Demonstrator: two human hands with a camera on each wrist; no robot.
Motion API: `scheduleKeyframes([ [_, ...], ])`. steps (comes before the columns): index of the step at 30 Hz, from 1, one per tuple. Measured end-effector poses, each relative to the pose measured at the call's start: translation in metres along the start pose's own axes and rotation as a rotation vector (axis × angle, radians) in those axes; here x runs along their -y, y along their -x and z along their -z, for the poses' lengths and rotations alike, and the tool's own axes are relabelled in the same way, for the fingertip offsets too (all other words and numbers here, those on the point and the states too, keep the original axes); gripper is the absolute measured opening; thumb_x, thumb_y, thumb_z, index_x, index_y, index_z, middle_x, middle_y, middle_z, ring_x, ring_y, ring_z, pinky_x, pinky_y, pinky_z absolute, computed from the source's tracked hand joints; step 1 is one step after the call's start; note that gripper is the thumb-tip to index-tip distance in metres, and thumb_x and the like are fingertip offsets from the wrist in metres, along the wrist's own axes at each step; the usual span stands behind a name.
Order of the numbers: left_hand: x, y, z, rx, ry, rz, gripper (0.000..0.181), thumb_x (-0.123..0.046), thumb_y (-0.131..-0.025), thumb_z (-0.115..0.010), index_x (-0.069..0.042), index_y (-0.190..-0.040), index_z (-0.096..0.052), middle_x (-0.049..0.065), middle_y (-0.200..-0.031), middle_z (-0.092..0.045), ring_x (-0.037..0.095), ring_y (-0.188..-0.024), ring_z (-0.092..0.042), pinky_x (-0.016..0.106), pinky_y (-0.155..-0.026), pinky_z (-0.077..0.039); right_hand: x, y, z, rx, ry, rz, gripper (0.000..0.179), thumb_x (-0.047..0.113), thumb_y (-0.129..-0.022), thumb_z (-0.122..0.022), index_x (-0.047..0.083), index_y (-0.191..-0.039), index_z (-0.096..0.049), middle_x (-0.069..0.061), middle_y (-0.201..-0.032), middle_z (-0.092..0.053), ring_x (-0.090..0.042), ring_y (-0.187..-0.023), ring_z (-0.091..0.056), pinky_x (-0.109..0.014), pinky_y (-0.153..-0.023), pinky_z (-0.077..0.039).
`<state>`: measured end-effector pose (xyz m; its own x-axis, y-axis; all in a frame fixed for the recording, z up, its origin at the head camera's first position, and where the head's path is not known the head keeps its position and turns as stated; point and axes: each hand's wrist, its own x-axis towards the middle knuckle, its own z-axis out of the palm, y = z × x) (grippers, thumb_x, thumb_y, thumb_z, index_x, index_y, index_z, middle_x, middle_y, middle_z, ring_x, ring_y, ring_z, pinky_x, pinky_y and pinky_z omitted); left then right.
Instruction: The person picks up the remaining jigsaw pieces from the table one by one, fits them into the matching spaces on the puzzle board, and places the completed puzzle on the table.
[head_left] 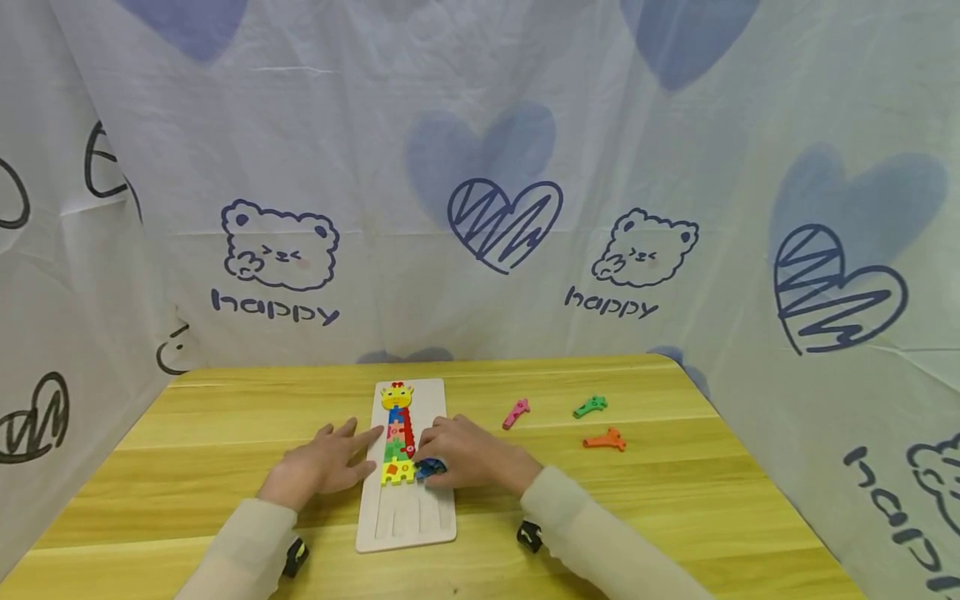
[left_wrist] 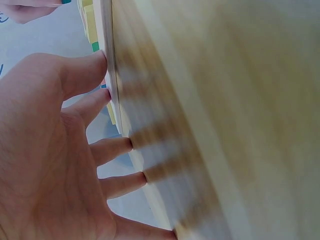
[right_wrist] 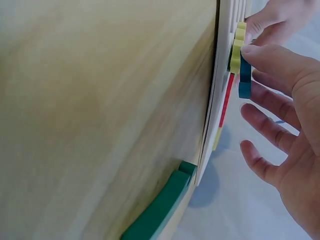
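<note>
A pale wooden puzzle board [head_left: 408, 537] lies lengthwise on the table, with empty slots at its near end. A giraffe puzzle fills its left part: a yellow head [head_left: 397, 398], a neck of coloured pieces with a red strip [head_left: 408, 433], and a yellow piece [head_left: 397, 473] below. My right hand [head_left: 468, 450] pinches a dark blue puzzle piece [head_left: 430, 468] between thumb and fingers, beside the yellow piece; whether it touches the board is unclear. My left hand [head_left: 322, 462] has its fingers spread, thumb and index fingertip at the board's left edge.
Right of the board, a pink piece [head_left: 516, 413], a green piece [head_left: 590, 407] and an orange piece [head_left: 606, 440] lie loose on the wooden table [head_left: 675, 517]. A printed white cloth [head_left: 390, 250] hangs behind the table and at both sides.
</note>
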<state>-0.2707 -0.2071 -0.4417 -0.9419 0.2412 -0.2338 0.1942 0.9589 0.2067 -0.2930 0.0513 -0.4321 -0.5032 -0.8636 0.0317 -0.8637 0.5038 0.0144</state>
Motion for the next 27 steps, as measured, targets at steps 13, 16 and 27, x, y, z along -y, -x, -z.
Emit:
scheduleKeyframes([
  [13,0.0005,-0.0005,-0.0001,-0.002,0.001,-0.002,0.064,-0.049,-0.103,-0.055,-0.029,-0.161,-0.037,0.025,-0.167,-0.03,0.064,-0.147,-0.027,0.093,-0.097,-0.03,0.0024,-0.0062,-0.0033,0.026,0.012,-0.014,0.035,0.045,-0.096,-0.072,0.027,-0.126,-0.075,0.009,-0.122,-0.074,-0.009,-0.105,-0.059,-0.021,-0.088,-0.047],
  [16,0.0006,-0.0005,0.0,-0.002,0.002,-0.002,0.064,-0.049,-0.103,-0.055,-0.029,-0.161,-0.037,0.025,-0.167,-0.03,0.064,-0.147,-0.027,0.093,-0.098,-0.03,0.0025,-0.0067,-0.0035,0.029,0.002,-0.027,0.035,0.044,-0.095,-0.073,0.026,-0.125,-0.075,0.008,-0.122,-0.074,-0.01,-0.106,-0.059,-0.022,-0.09,-0.048],
  [27,0.0006,0.0003,-0.0002,-0.009,0.003,-0.004,0.063,-0.049,-0.103,-0.055,-0.029,-0.16,-0.038,0.024,-0.167,-0.03,0.064,-0.147,-0.028,0.093,-0.097,-0.029,0.0037,-0.0077,-0.0035,0.059,0.004,-0.043,0.036,0.044,-0.096,-0.072,0.027,-0.127,-0.075,0.008,-0.124,-0.074,-0.01,-0.106,-0.059,-0.022,-0.089,-0.048],
])
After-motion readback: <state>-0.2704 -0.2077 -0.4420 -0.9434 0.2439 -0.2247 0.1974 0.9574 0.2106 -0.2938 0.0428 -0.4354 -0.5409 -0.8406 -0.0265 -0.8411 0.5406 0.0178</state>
